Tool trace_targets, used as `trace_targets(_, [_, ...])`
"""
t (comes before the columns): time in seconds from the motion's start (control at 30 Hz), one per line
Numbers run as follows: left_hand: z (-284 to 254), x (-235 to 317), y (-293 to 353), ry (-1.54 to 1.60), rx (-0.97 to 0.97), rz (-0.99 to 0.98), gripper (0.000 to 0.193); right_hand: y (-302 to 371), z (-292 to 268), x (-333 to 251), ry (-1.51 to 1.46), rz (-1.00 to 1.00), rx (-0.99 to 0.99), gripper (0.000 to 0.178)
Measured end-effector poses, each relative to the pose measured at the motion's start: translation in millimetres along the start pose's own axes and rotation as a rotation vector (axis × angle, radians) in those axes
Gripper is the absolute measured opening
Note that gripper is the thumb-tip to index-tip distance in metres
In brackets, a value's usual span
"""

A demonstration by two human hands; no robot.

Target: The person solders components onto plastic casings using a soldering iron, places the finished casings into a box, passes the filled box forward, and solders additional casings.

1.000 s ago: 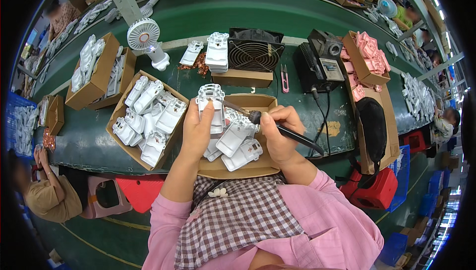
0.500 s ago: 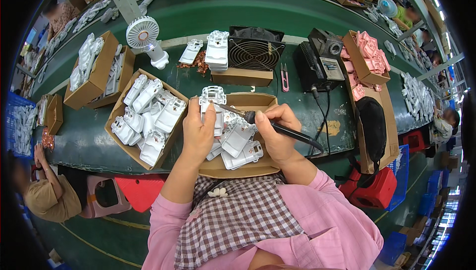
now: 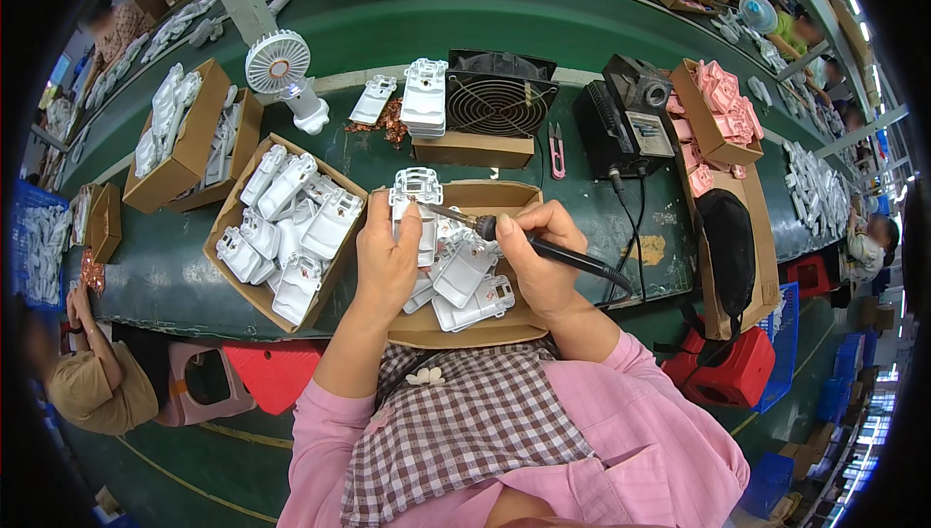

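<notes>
Nearby, cardboard box (image 3: 225,237) of white housings (image 3: 291,227)

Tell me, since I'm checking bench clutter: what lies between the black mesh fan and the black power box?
In the head view, pink snips lie on the green bench between the fan and the box.

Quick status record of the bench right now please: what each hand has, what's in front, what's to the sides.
left hand: holds a white plastic housing upright
right hand: grips a soldering iron, tip at the housing
in front: open cardboard tray with more white housings under the hands
left side: cardboard box of white housings; small white fan
behind: black mesh fan on a flat box; black soldering station; pink snips
right side: box of pink parts
</notes>
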State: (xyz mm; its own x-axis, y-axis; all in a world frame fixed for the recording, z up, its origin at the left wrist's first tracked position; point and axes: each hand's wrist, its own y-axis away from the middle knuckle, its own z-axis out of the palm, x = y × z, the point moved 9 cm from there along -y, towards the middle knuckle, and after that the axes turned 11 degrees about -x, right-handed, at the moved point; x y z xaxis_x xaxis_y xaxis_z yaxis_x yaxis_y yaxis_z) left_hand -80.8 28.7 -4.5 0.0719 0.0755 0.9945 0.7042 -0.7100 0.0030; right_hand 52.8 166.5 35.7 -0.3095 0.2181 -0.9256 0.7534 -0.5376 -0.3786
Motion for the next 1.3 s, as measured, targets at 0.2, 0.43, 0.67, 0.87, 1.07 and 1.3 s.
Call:
trace_targets(0.2, [-3.1, -11.5, -1.8, -0.061, 0.003, 0.035, 0.017, 2.2, -4.7, 3.3, -0.072, 0.001, 0.027, 0.018])
trace_targets(0.43, [-1.6, -8.6, -1.7, -0.163, -0.004, 0.056, 0.022, 2.0, -4.1, 6.6, -0.06, 0.015, 0.015, 0.018])
trace_targets(0.67, [0.5, -4.6, -0.2, -0.153, -0.005, 0.021, 0.022, 1.2, -3.1, 5.1, -0.047, 0.018, 0.004, 0.019])
trace_targets(0.87, [0.9, -4.2, 0.3, -0.161, -0.004, 0.024, 0.021, 1.2, -2.1, 5.6, -0.039, 0.025, 0.001, 0.019])
trace_targets(1.07, [-0.4, -7.3, 0.5, -0.15, -0.002, 0.022, 0.02, 1.9, -1.8, 8.2, -0.065, 0.023, 0.002, 0.018])
trace_targets(1.3, [6.8, -22.4, -3.6, 0.214, -0.052, -0.115, 0.026, 10.0, -17.8, 1.2, -0.227, -0.144, 0.083, 0.015])
